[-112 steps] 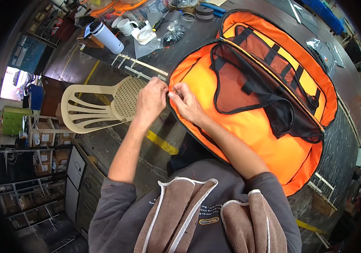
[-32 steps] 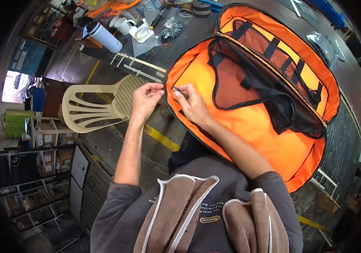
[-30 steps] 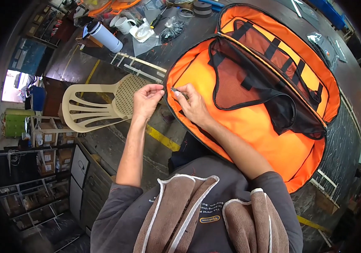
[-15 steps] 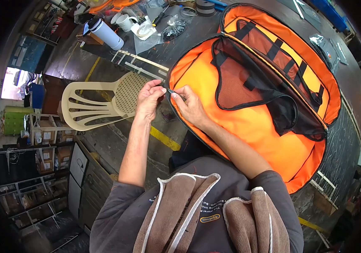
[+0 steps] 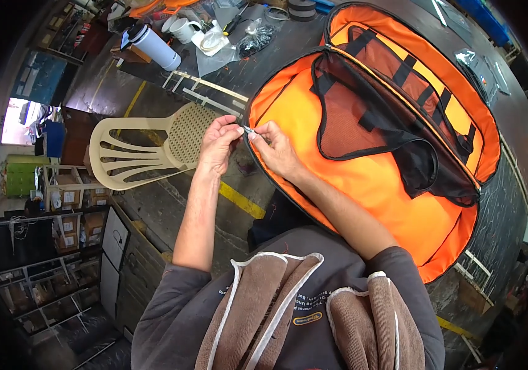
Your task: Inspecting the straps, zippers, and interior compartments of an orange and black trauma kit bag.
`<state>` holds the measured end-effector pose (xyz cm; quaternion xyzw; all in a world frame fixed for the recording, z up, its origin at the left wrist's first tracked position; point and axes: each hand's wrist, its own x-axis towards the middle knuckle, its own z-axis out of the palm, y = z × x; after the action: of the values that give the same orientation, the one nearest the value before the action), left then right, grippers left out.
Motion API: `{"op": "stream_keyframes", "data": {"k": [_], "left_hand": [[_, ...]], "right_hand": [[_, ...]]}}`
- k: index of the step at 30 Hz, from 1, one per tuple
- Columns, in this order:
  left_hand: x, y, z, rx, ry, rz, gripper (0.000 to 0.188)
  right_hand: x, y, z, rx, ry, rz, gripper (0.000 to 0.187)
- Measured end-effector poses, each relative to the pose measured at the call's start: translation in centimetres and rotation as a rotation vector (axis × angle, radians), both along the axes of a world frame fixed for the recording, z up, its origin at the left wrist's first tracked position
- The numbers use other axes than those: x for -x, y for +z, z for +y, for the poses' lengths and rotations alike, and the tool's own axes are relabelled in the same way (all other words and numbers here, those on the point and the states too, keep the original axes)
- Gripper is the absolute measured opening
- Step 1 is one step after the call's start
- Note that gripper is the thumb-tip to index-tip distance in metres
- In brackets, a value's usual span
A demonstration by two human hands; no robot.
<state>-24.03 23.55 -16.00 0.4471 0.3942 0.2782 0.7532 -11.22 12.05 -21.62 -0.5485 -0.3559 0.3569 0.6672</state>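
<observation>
A large orange bag (image 5: 362,191) with black zip edging lies opened out on the dark worktable. Black mesh pockets and straps (image 5: 393,102) show along its middle and far side. At the bag's left edge my two hands meet, fingertips nearly touching. My left hand (image 5: 219,146) is closed in a pinch; whatever it grips is too small to make out. Between the thumb and fingers of my right hand (image 5: 278,152) is a small silvery piece (image 5: 248,130), its kind unclear. My right forearm passes over the near left rim of the bag.
A beige plastic chair (image 5: 147,145) stands on the floor to the left. On the table's far left are a pale bottle (image 5: 155,48), a white mug (image 5: 184,29), a tape roll (image 5: 212,42) and a bag of small black parts (image 5: 255,38). Metal bars (image 5: 208,87) edge the table.
The silvery piece at my right fingertips shows more brightly now, as if turned slightly. Both hands stay at the same place, still pinched.
</observation>
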Motion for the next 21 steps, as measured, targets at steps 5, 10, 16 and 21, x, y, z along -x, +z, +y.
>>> {"op": "stream_keyframes", "data": {"k": [5, 10, 16, 21], "left_hand": [[0.1, 0.0, -0.2, -0.017, 0.004, 0.011, 0.041], [0.1, 0.2, -0.1, 0.009, -0.004, 0.008, 0.041], [0.7, -0.6, 0.4, 0.015, -0.038, 0.022, 0.039], [0.4, -0.4, 0.3, -0.007, -0.038, 0.026, 0.04]], "right_hand": [[-0.3, 0.7, -0.4, 0.142, 0.042, 0.076, 0.028], [-0.9, 1.4, -0.5, 0.146, 0.115, 0.102, 0.027], [-0.7, 0.3, -0.1, 0.083, 0.142, 0.124, 0.025], [-0.1, -1.3, 0.3, -0.043, 0.116, 0.205, 0.02]]}}
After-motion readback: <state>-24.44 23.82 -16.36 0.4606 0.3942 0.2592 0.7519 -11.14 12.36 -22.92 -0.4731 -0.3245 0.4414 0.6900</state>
